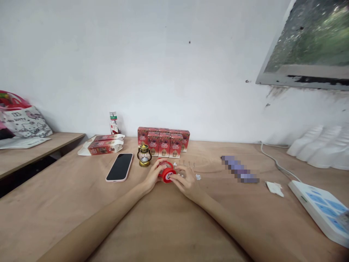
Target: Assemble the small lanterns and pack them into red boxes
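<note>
My left hand (152,177) is closed around a small red lantern (165,176), which lies tilted with its round base turned towards me. My right hand (187,182) has its fingertips pinched at the pale middle of that base. Whatever small piece those fingers hold is too small to make out. Left of the red lantern stands a gold and black mini lantern (144,157), upright with a clear body. Several small white pieces (198,177) and thin wire-like bits (189,163) are scattered just beyond and beside my right hand.
Red printed boxes (164,145) stand in rows behind the lanterns. A phone (120,167), opened red cartons (102,146) and a bottle (113,123) are at left. To the right lie a blurred purple strip (239,169), crumpled tissue (275,189) and a white device (320,207) with a cable.
</note>
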Available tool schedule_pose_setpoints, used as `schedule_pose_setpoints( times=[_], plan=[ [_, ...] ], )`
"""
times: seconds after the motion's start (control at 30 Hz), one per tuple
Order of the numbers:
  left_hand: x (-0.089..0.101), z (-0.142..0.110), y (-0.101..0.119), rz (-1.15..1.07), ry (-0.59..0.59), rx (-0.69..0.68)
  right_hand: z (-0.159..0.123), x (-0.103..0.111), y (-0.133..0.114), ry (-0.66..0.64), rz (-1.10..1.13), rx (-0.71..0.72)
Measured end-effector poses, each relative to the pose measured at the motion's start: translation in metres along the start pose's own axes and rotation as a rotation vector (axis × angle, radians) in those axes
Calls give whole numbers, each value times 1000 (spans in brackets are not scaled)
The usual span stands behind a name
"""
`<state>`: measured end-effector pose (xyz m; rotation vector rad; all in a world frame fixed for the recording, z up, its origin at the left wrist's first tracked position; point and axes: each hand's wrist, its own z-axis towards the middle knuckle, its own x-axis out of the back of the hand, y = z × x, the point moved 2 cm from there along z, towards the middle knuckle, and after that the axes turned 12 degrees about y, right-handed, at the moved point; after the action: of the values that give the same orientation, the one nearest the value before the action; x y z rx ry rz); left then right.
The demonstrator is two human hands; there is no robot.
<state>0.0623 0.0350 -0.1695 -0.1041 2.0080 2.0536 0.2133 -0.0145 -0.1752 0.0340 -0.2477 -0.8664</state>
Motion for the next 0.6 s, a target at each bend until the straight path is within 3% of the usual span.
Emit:
schedule_pose_setpoints(
  times=[0.33, 0.6],
  plan=[
    [0, -2, 5, 126, -104, 52, 4, 4, -1, -9, -2, 95],
    [-1, -4, 7, 117, -133, 54, 1, 0, 6, -77, 208, -48]
  ],
)
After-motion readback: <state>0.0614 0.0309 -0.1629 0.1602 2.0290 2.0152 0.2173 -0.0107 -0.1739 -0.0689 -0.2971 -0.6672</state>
